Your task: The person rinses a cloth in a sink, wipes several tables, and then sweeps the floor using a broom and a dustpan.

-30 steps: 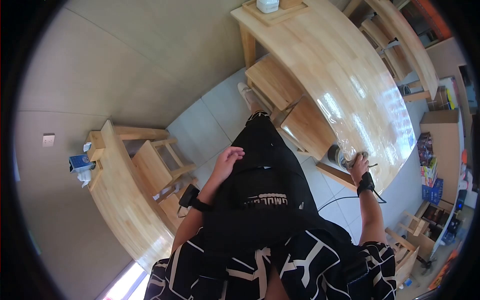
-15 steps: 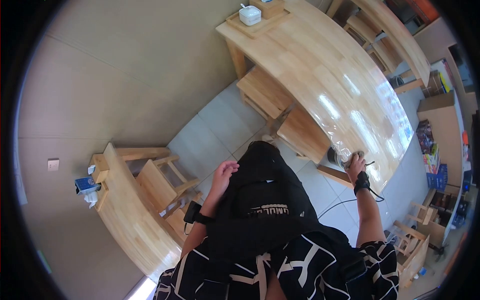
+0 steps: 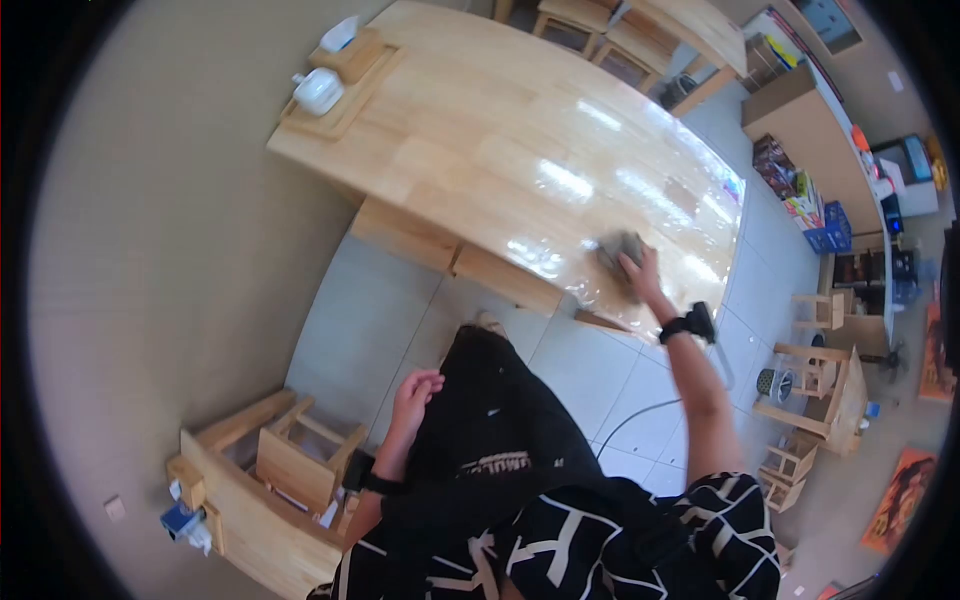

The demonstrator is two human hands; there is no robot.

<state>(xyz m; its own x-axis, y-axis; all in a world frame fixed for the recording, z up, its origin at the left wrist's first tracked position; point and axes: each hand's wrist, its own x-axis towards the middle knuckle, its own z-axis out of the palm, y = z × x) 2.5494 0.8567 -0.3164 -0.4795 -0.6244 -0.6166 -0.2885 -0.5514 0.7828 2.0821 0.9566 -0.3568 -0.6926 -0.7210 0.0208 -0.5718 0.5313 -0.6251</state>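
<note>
My right hand (image 3: pixel 644 277) presses a crumpled grey-brown cloth (image 3: pixel 620 254) against the top of a long wooden table (image 3: pixel 460 120), near its right end. Fingers and cloth are slightly blurred. A shiny clear cover lies over this part of the table. My left hand (image 3: pixel 414 394) hangs in front of my dark clothing, away from the table, its fingers loosely bent with nothing visible in them. Each wrist wears a black strapped device, and a cable runs from the right one (image 3: pixel 690 323).
A wooden tray (image 3: pixel 352 118) with a white lidded pot (image 3: pixel 319 92) and a tissue box (image 3: pixel 347 54) stands at the table's far left. Stools (image 3: pixel 405 232) are tucked beneath. Another table (image 3: pixel 275 550) is at lower left. Shelving (image 3: pixel 790 110) and a blue basket (image 3: pixel 830 232) are right.
My right hand has moved with the cloth from the table's near edge further onto the top. The view has shifted and turned. My left hand stays low and free.
</note>
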